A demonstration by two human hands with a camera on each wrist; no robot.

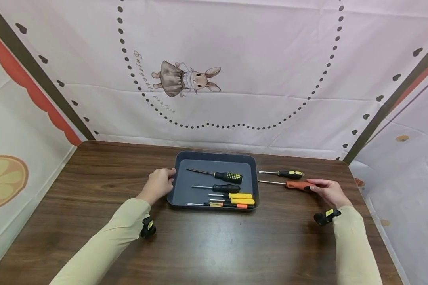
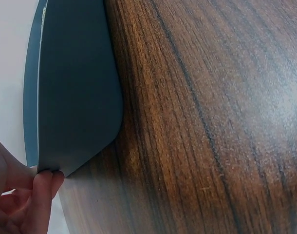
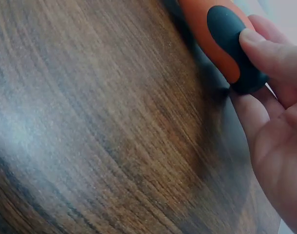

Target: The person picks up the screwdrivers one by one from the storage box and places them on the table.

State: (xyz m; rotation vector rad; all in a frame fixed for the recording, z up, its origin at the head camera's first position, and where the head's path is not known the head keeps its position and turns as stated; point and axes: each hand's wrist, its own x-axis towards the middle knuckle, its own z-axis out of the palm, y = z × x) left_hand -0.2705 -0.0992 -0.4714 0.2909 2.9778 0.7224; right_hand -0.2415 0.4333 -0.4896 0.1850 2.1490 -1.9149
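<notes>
My left hand [image 1: 158, 184] pinches the left rim of a dark grey tray [image 1: 214, 156]; the left wrist view shows thumb and fingers on the tray's edge. Over at the right, my right hand [image 1: 329, 191] grips the end of an orange and black screwdriver [image 1: 297, 185], its shaft pointing left toward the tray. In the right wrist view the thumb lies on the black part of the handle. Just behind it, a black and yellow screwdriver [image 1: 290, 174] lies on the table beside the tray.
Inside the tray are a large black screwdriver with yellow dots [image 1: 228, 177], a plain black screwdriver [image 1: 226, 188] and several smaller ones, including a yellow-handled screwdriver [image 1: 240, 196]. The brown wooden table [image 1: 214, 249] meets a printed cloth [image 1: 271, 79] at its back edge.
</notes>
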